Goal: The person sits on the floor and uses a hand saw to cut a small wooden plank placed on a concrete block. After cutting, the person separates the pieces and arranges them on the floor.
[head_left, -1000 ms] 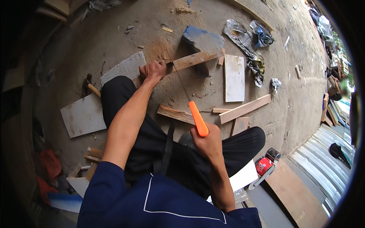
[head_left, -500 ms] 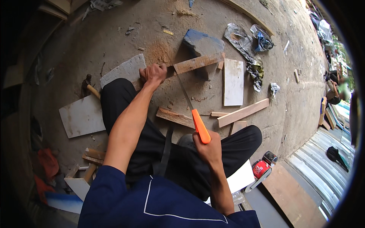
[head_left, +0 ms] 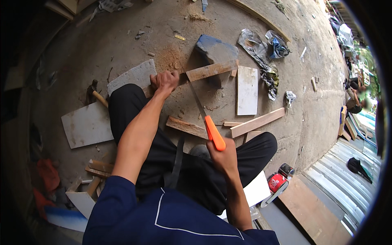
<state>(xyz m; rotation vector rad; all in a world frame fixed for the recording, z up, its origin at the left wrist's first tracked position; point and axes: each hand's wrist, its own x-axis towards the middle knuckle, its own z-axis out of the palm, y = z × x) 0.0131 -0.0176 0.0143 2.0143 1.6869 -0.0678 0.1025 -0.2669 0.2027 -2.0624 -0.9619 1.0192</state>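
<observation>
My right hand (head_left: 224, 158) is wrapped round the orange handle of a handsaw (head_left: 214, 134). Its thin blade runs up and away to a wooden board (head_left: 212, 70) and crosses it, with the tip showing faintly beyond the far edge. Just left of the blade, my left hand (head_left: 165, 81) is closed over the board in a fist-like grip; the fingers' undersides are hidden. The board's right part rests on a worn blue block (head_left: 218, 48). Sawdust (head_left: 170, 58) lies on the ground past the left hand.
A hammer (head_left: 97, 96) and a white panel (head_left: 87, 124) lie at left. Wood offcuts (head_left: 257, 122), another white panel (head_left: 247, 90) and crumpled plastic (head_left: 257, 45) lie to the right. A red can (head_left: 277, 182) stands by my right knee. Far right, a person (head_left: 354, 98) sits near corrugated metal sheeting (head_left: 339, 173).
The handsaw and my right hand have moved slightly forward, toward the board. My left hand stays on the board. The whole view has shifted a little.
</observation>
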